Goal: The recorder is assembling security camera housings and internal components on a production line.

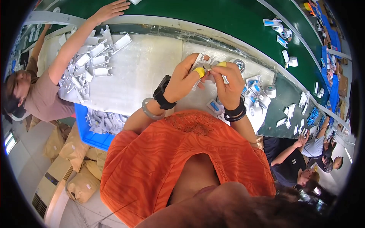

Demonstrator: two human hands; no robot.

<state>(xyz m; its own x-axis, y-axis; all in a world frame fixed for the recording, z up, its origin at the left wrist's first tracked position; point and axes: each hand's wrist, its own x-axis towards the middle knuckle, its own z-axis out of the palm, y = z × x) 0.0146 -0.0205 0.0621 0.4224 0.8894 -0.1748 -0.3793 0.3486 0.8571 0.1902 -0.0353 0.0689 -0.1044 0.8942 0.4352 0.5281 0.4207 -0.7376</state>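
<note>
My left hand [181, 83] is closed around a white plastic housing [197, 60], held over the pale worktable [152, 53]. Yellow finger cots cover a digit on each hand. From the other side, my right hand [231, 86] pinches at the housing with its fingertips together. Something small and dark sits between the fingertips, too small to name. Just right of my right hand lie round white parts [270, 90] and white pieces with blue faces [255, 86]. A small white and blue piece [215, 106] rests near my right wrist.
White plastic housings [95, 57] are heaped at the table's left, where another person's arm [72, 51] reaches across. A blue bin [99, 142] of white parts stands below. Beyond the table runs a green conveyor [213, 19]; more people work at right.
</note>
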